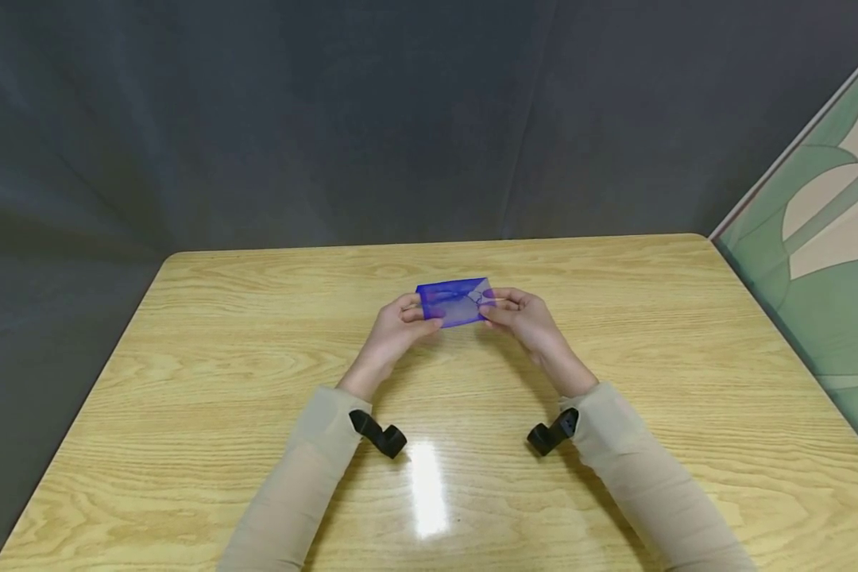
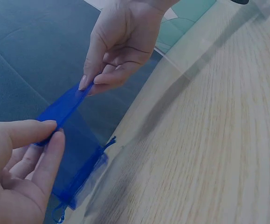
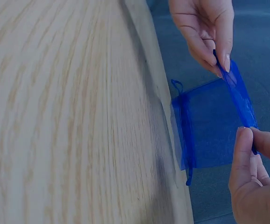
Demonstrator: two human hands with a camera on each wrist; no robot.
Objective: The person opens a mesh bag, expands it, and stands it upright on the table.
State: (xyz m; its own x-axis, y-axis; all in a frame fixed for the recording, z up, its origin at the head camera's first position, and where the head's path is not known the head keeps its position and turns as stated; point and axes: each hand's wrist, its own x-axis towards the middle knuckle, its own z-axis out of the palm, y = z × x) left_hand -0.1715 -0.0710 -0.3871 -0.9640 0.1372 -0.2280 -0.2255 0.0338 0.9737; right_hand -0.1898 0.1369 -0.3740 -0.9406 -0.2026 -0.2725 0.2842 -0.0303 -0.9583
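Blue drawstring pouch [image 1: 459,308] pinched at both ends

The left hand [image 1: 393,327] grips the left end of the pouch's edge between thumb and fingers, its other fingers loosely bent. The right hand [image 1: 531,320] pinches the right end in the same way, so the edge runs taut between the two, well apart from each other. Both are nearly closed at the tips, with just the thin fabric between.

The pouch is sheer mesh; from the pinched, folded edge its body spreads away to a darker gathered band [image 3: 186,130] with small drawstring loops [image 3: 176,85] at the sides. It is over the far part of the worktop [image 1: 186,397], about midway between left and right.

Nearer, pale sleeves [image 1: 286,485] cover both forearms, each with a black wrist mount [image 1: 389,441]. A bright reflection lies on the worktop between them. Beyond the far edge hangs a dark backdrop [image 1: 400,119]; on the right stands a leaf-patterned panel [image 1: 829,222].
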